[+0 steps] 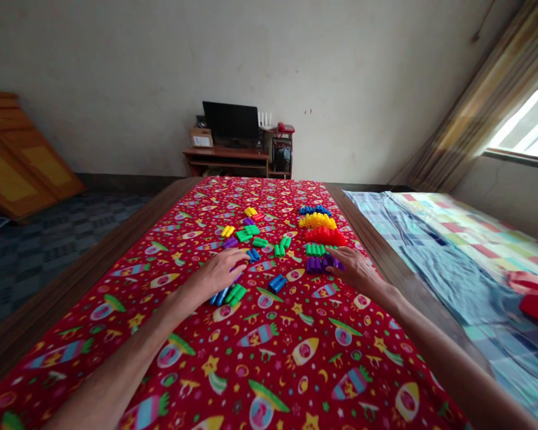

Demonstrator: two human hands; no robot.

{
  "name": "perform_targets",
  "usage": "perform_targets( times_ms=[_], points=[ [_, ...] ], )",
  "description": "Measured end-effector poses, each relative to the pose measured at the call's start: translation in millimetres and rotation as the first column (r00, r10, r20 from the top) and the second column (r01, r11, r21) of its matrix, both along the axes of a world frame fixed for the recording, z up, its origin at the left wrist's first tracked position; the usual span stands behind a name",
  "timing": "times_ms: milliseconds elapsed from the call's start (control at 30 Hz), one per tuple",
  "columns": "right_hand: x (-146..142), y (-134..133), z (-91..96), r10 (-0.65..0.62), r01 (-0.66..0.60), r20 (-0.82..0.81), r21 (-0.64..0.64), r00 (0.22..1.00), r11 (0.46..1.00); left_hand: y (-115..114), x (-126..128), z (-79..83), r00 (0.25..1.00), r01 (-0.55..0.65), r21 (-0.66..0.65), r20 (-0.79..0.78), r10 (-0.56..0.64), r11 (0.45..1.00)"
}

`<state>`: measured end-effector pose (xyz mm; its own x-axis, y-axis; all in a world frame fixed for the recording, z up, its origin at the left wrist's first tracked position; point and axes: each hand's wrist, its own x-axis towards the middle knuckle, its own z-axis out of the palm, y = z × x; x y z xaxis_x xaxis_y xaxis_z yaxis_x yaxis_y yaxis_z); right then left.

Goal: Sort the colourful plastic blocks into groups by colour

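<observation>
My right hand [354, 267] is at the near end of the sorted rows, its thumb and fingers closed around a purple block [329, 263] next to other purple blocks [314, 265]. My left hand [222, 270] is over the loose blocks with its fingers curled down; what is under them is mostly hidden. A blue block [253, 255] shows at its fingertips, and green blocks [236, 294] lie just below the palm. Beyond the purple blocks run green [316, 249], red [325, 235], yellow [317, 221] and blue [314, 210] rows.
Loose green blocks [282, 246], blue blocks [277, 283] and yellow blocks [228, 231] lie scattered on the red patterned cloth [269, 364]. The table's brown edge [385, 257] shows at the right, beside a bed [452, 263]. A monitor [231, 124] stands on a desk behind.
</observation>
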<state>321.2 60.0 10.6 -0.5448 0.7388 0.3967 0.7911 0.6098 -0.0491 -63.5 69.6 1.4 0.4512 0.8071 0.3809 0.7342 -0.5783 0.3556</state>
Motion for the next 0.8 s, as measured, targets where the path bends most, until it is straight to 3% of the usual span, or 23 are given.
perform_targets(
  times_ms=[233, 467, 600, 800],
  points=[
    [-3, -4, 4.3, 0.029, -0.027, 0.043, -0.051, 0.999, 0.998, -2, 1, 10.5, 1.0, -0.002, -0.009, -0.012, 0.002, 1.0],
    [-11, -5, 16.2, 0.159, -0.148, -0.144, 0.088, 0.977, 0.985, 4, -14, 14.9, 0.999, -0.04, 0.011, 0.017, 0.04, 0.999],
    [-50, -5, 26.3, 0.22, -0.213, -0.123, 0.073, 0.968, 0.974, 10, -19, 7.7, 0.993, -0.12, -0.006, 0.006, 0.12, 0.993],
    [-130, -6, 24.6, 0.349, -0.323, 0.117, -0.198, 0.93, 0.926, 10, -29, -0.9, 0.972, -0.204, -0.147, -0.149, 0.182, 0.968]
  ],
)
